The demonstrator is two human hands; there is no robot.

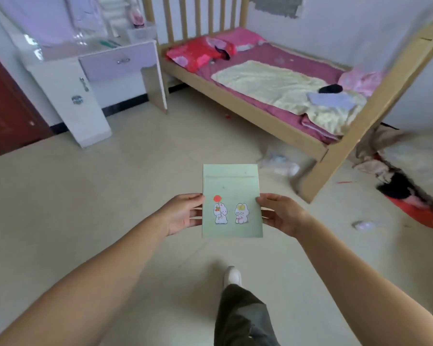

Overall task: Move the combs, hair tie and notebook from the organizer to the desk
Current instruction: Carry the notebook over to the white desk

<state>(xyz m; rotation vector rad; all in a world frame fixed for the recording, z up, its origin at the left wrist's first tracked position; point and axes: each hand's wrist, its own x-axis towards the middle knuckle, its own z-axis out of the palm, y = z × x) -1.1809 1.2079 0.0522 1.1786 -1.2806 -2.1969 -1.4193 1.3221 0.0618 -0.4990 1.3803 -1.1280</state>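
Observation:
A pale green notebook (231, 193) with two cartoon rabbits on its cover is held flat in front of me, above the floor. My left hand (183, 214) grips its left edge and my right hand (281, 213) grips its right edge. The white and lilac desk (103, 58) stands at the far left against the wall, well away from the notebook. Something green, perhaps a comb (109, 43), lies on the desk top; it is too blurred to be sure. I cannot make out the organizer or a hair tie.
A wooden bed (260, 106) with pink sheets and a yellow blanket fills the back right. A pile of clothes (408, 181) lies on the floor at right. A dark red door (5, 111) is at far left. My leg and white shoe (231, 275) are below the notebook.

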